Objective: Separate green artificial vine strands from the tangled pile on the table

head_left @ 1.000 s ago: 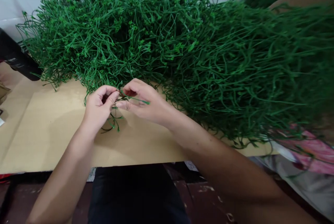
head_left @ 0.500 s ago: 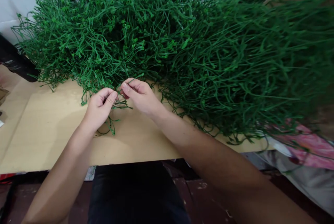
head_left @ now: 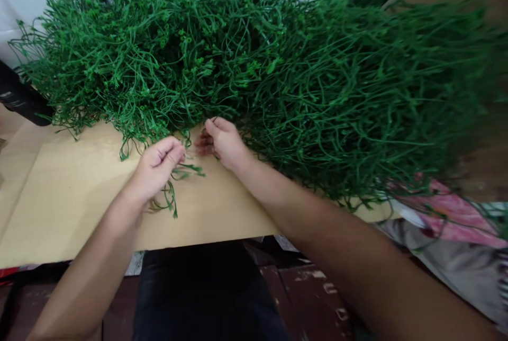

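Green sprigs, partly hidden and blurred, poke from the left hand.

Two hands showed mid-frame, one black cylinder at left, one pink item lower right, and uncountably many green stems above.

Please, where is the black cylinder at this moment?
In the head view, the black cylinder is at the left edge, beside the left end of the heap of green stems.
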Available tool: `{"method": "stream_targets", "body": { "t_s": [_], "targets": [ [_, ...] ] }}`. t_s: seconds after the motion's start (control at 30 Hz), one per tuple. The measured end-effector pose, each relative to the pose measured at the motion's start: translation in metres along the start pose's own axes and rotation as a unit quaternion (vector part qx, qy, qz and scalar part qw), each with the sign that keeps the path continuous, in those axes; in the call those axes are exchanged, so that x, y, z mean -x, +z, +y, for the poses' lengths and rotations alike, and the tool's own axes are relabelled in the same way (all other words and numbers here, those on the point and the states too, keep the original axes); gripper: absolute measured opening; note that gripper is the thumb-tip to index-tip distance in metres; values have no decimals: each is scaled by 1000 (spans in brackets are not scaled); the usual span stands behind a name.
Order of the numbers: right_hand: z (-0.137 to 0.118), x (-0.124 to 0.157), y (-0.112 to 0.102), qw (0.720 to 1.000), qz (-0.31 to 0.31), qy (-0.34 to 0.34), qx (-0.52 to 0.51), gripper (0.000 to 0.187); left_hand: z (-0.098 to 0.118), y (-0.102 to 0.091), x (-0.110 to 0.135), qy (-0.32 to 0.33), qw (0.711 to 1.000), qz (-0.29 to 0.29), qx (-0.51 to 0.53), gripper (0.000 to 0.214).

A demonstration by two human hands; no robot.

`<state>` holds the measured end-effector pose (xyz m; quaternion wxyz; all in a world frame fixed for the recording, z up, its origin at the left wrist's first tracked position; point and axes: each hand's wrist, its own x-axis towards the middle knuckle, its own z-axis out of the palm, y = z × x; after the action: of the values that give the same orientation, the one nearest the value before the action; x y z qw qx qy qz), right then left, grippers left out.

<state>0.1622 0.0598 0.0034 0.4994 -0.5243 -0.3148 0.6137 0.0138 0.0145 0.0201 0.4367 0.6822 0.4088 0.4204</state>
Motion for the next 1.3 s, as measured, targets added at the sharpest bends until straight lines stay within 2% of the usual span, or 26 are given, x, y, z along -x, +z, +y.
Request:
{"method": "stream_targets", "body": {
  "t_s": [0.07, 0.17, 0.27, 0.33, 0.4, 0.6, 0.7, 0.8, 1.0, 1.13, 1.23, 1.3],
  "targets": [
    [4, 5, 3, 998, -60, 4, 25, 17, -7, -2, -7, -25, 997, 63, 46, 32],
    [8, 11, 8, 987, -152, -17, 50, 13, -14, -6, -12, -43, 990, 104, 88, 27],
    [9, 15, 5, 970, -233, -47, 54, 29, -14, -8, -12, -47, 986, 122, 105, 24],
    [9, 18, 2, 962, -260, -63, 57, 43, -13, -8, -11, -56, 982, 138, 116, 22],
    [8, 22, 0, 959, -266, -73, 61, 49, -12, -7, -11, -58, 979, 147, 126, 20],
    [9, 28, 5, 939, -329, -53, 82, 40, -14, -7, -11, -55, 974, 180, 129, 17],
    [12, 25, 6, 942, -320, -50, 93, 32, -16, -7, -12, -54, 970, 189, 146, 18],
    [13, 22, 5, 958, -272, -40, 84, 27, -15, -8, -13, -55, 971, 187, 138, 23],
    [5, 19, 0, 980, -195, -38, 11, 25, -10, -17, -10, -20, 980, 194, 31, 28],
    [-3, 20, -2, 984, -175, -6, -43, 20, -14, -20, -8, -14, 989, 132, -66, 26],
    [-5, 20, -3, 980, -190, -1, -60, 20, -19, -19, -8, 2, 985, 86, -151, 26],
    [-4, 20, -4, 976, -204, -6, -70, 21, -21, -18, -9, 1, 984, 76, -162, 19]
  ]
}}
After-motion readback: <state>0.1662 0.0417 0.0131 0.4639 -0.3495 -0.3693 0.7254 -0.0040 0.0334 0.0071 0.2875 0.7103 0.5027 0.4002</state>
